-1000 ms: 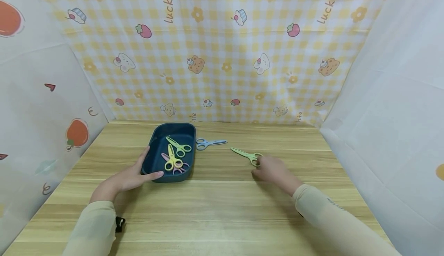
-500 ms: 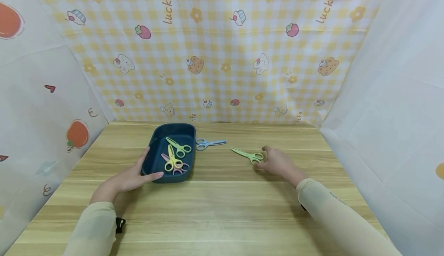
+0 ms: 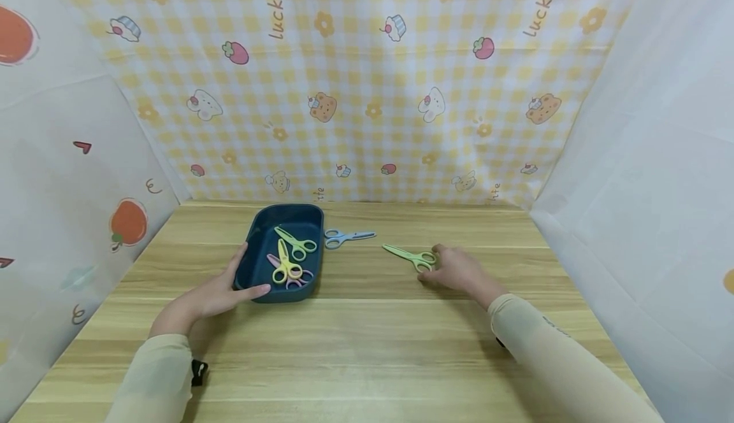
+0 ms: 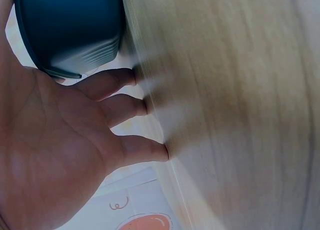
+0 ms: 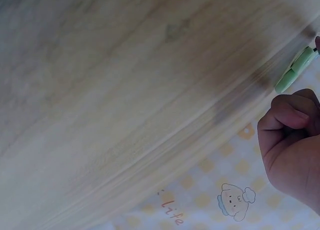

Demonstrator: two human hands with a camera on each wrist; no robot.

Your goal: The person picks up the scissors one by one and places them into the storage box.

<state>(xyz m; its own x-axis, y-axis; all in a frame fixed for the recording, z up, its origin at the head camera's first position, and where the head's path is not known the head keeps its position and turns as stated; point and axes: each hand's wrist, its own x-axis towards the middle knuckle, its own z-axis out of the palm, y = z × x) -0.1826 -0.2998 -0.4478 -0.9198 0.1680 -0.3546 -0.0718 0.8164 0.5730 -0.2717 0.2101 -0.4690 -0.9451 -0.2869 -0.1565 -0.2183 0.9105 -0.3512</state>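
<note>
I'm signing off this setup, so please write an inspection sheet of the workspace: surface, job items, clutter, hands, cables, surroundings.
Surface: wood-grain table.
Job items: dark blue bin holding inner green scissors and yellow scissors lying across pink scissors; blue scissors and loose green scissors lie on the table, right of the bin.
Clutter: nothing seen.
Hands: left hand against the bin's left side, thumb at the near rim; right hand at the loose green scissors' handles, grip unclear.
Cables: nothing seen.
Surroundings: yellow-checked cloth behind, white cloth on both sides.
</note>
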